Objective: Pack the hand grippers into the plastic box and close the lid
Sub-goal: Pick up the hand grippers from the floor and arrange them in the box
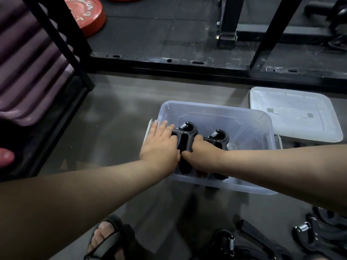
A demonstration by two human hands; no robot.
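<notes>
My left hand (159, 147) lies flat against a stiff, springy hand gripper (185, 136) in the plastic box (244, 128) while my right hand (202, 154), beside it, grips its moulded handle, likely the surest hold.

Got the box (216, 113) on the floor, mid-view. In it, two grippers (187, 134) side by side, toward the 9 o'clock wall. Left hand (159, 147) on them from 8, right hand (202, 154) from 4, just beside each other. Just beside the box at 2, the lid (294, 117), flat on the floor. Behind at 12, the rack (187, 66). Well off at 11, past the rack, a plate (84, 14). Mats (28, 62) at 9. Spare grippers (308, 233) on the floor at 5, a foot (107, 239) at 7.
</notes>
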